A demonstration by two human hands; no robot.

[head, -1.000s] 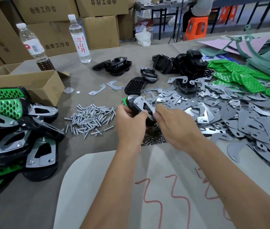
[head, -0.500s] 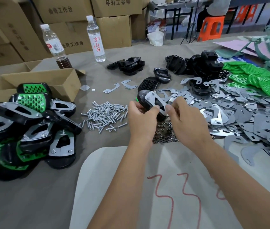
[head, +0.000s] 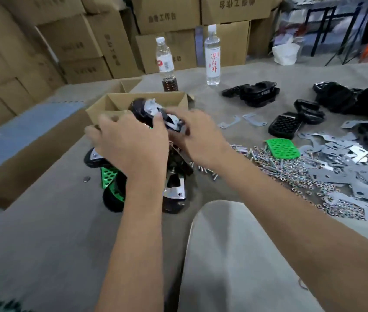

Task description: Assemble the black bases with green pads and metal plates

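Note:
My left hand (head: pixel 131 149) and right hand (head: pixel 197 138) together hold a black base (head: pixel 140 109) with a metal plate (head: pixel 171 122) on top, blurred by motion. They hold it above a pile of finished bases (head: pixel 174 192) with green pads (head: pixel 107 176) and plates. To the right, a loose green pad (head: pixel 282 148) lies on the table. Bare black bases (head: pixel 259 93) sit at the back right. Loose metal plates (head: pixel 358 174) cover the right side.
Screws (head: pixel 268 164) and nuts (head: pixel 313 185) lie right of the pile. A black perforated pad (head: pixel 285 124) lies behind the loose green pad. An open cardboard box (head: pixel 115 102) stands behind my hands, two bottles (head: pixel 212 55) behind it. A white board (head: pixel 234 255) lies at the near edge.
Both hands carried the base with its plate from the table's middle leftward, to above the pile of finished bases. My view swung left with them.

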